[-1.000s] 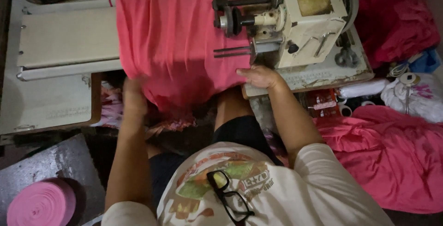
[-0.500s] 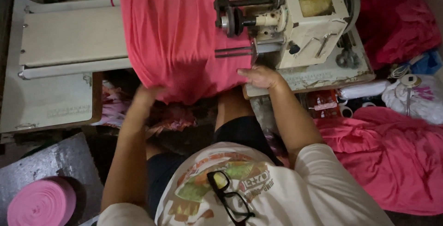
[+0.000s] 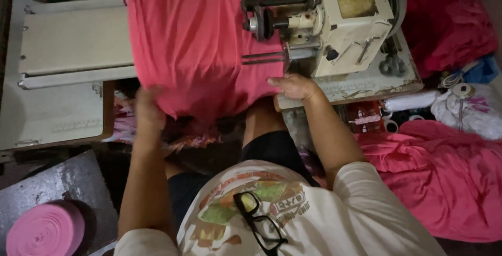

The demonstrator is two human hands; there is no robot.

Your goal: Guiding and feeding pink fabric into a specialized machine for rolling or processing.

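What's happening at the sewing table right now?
A person sits at a cream sewing machine with pink fabric spread over its bed. The left hand grips the fabric's near left edge, which hangs off the table; the right hand rests on the fabric's edge beside the machine head. More pink cloth is piled at the right.

Pink fabric (image 3: 198, 52); cream sewing machine (image 3: 345, 31); pink tape roll (image 3: 44, 230); black glasses (image 3: 259, 224).

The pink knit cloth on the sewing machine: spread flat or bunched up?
Mostly spread: the pink knit cloth lies smooth over the machine bed, its near edge hanging off, gathered only where the left hand grips it.
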